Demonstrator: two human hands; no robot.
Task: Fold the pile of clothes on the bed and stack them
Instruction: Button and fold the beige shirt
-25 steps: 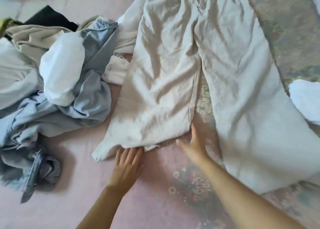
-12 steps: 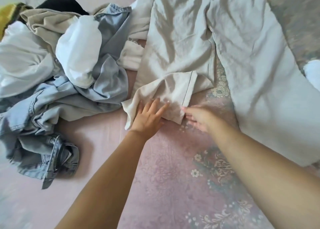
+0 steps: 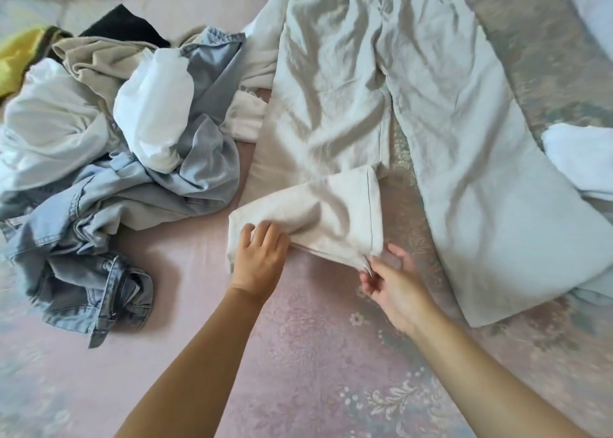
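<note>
1. The task stood near its start: only one garment, a pair of pale beige trousers (image 3: 381,105), lay spread on the pink floral bedspread (image 3: 298,354), and its fold was barely begun.
2. The hem end of the trousers' left leg (image 3: 318,218) had been turned up over itself, while the other leg (image 3: 491,178) lay flat and full-length — no part of it folded.
3. The left hand (image 3: 258,258) curled its fingers over the near edge of the turned-up cuff, gripping the cloth.
4. The right hand (image 3: 394,281) pinched the cuff's lower corner between thumb and fingertips.
5. Left of the trousers, the pile of clothes (image 3: 109,139) — white, grey, beige, black and yellow pieces with blue denim (image 3: 83,271) at its near side — sat tangled and unfolded.
6. A white item (image 3: 580,158) lay at the right edge; whether it was a folded garment could not be told, and no sure stack showed.
</note>
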